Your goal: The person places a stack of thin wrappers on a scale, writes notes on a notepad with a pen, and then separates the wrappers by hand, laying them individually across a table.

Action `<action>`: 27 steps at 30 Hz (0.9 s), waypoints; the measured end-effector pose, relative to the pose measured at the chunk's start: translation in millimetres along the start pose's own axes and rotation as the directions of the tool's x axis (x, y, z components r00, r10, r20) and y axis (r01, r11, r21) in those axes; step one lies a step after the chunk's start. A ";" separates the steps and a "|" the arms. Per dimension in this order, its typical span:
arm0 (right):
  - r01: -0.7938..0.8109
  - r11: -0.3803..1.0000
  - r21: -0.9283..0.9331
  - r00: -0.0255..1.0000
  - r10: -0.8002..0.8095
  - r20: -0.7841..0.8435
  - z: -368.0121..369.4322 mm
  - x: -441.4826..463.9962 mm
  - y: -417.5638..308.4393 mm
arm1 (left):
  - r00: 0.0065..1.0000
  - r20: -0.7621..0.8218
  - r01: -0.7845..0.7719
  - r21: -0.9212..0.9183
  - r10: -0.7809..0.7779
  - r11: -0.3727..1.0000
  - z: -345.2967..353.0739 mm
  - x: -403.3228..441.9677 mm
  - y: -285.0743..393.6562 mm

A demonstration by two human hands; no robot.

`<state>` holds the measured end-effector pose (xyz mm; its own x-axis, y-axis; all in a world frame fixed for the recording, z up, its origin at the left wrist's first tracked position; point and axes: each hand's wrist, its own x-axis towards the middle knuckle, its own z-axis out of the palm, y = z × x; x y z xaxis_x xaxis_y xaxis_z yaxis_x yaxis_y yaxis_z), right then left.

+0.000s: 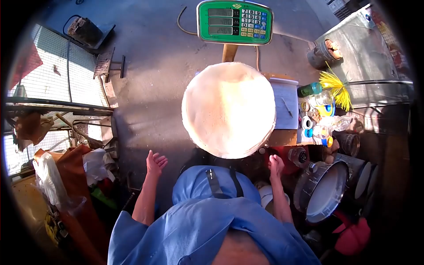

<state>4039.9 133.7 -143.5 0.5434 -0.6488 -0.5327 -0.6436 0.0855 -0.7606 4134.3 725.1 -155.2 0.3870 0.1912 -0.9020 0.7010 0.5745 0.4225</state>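
Note:
A large, round, pale stack of what looks like thin flatbread point(229, 110) lies in front of me, brightly lit by the sun. Above its far edge stands a green digital scale display point(235, 23) on a post; the stack hides whatever carries it. My left hand point(156, 162) is raised to the lower left of the stack, apart from it, fingers spread and holding nothing. On the other side, below the stack's right edge, my right hand point(276, 165) is also apart from it, its fingers loosely bent with nothing visible in them.
Right of the stack, a white notepad with a pen point(286, 104) lies beside several jars and bottles point(320, 110). Farther right are a yellow bristle broom point(335, 86) and a round metal drum point(327, 192). Plastic bags point(51, 181) and a mesh frame point(51, 66) stand left.

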 end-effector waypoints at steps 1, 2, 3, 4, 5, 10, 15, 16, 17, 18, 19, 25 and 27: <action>-0.108 0.994 0.020 0.994 0.108 0.001 0.8 -17.9 8.5 | 0.996 -0.072 0.043 -0.028 -0.044 0.999 -27.3 -4.7 -17.2; -0.139 0.990 0.028 0.990 0.138 0.027 -1.5 -32.8 11.9 | 0.985 -0.143 0.088 -0.060 -0.096 0.994 -44.0 -11.6 -33.6; -0.177 0.984 0.032 0.983 0.175 0.051 -5.0 -43.6 8.7 | 0.981 -0.154 0.104 -0.075 -0.114 0.992 -50.9 -21.8 -47.3; -0.176 0.983 0.046 0.983 0.174 0.051 -8.3 -45.3 2.8 | 0.976 -0.168 0.124 -0.085 -0.137 0.989 -56.7 -34.6 -58.7; -0.176 0.983 0.061 0.984 0.173 0.051 -10.4 -45.4 -3.1 | 0.970 -0.181 0.144 -0.094 -0.159 0.985 -58.3 -41.2 -66.7; -0.020 0.993 0.120 0.999 0.016 0.032 -8.6 16.8 -48.8 | 0.992 -0.089 0.086 -0.001 -0.086 0.996 -17.9 -44.2 -60.9; 0.183 0.983 0.014 0.983 -0.183 0.009 36.5 23.9 -156.0 | 0.983 0.144 -0.136 0.170 0.112 0.976 79.3 -17.7 11.1; 0.209 0.978 -0.015 0.978 -0.209 -0.021 49.4 23.2 -167.5 | 0.973 0.193 -0.168 0.199 0.130 0.965 99.6 -14.0 23.8; 0.238 0.970 -0.050 0.970 -0.240 -0.046 60.0 22.9 -178.0 | 0.960 0.224 -0.216 0.221 0.166 0.951 120.6 -21.5 34.6; 0.260 0.965 -0.048 0.965 -0.261 -0.019 68.0 31.6 -182.6 | 0.942 0.262 -0.274 0.237 0.211 0.932 146.6 -31.6 51.3; 0.273 0.961 -0.042 0.962 -0.273 0.007 76.5 37.0 -183.1 | 0.921 0.297 -0.331 0.258 0.251 0.908 165.3 -35.5 62.1; 0.111 0.993 0.026 0.971 -0.114 0.211 102.5 65.4 -196.0 | 0.766 0.640 -0.368 0.360 0.060 0.857 241.4 -36.8 90.7; 0.075 0.996 0.039 0.967 -0.082 0.243 102.3 65.9 -191.6 | 0.772 0.636 -0.292 0.379 -0.018 0.878 245.7 -23.3 89.5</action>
<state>4254.2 152.0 -70.9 0.7091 -0.4502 -0.5426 -0.5797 0.0657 -0.8122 4335.2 576.6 -74.6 0.6671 -0.3687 -0.6473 0.7295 0.1468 0.6681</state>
